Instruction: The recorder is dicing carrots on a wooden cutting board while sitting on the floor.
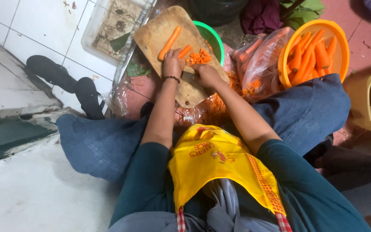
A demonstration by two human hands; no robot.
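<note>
Left hand [173,63] pins a stubby carrot [184,51] — right hand [205,74] clasps a knife — on worn wooden board [156,34].

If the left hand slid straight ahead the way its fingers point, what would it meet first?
Probably the short carrot piece just past the left hand on the board; the long carrot lies slightly left of that line. Depth is hard to judge.
</note>
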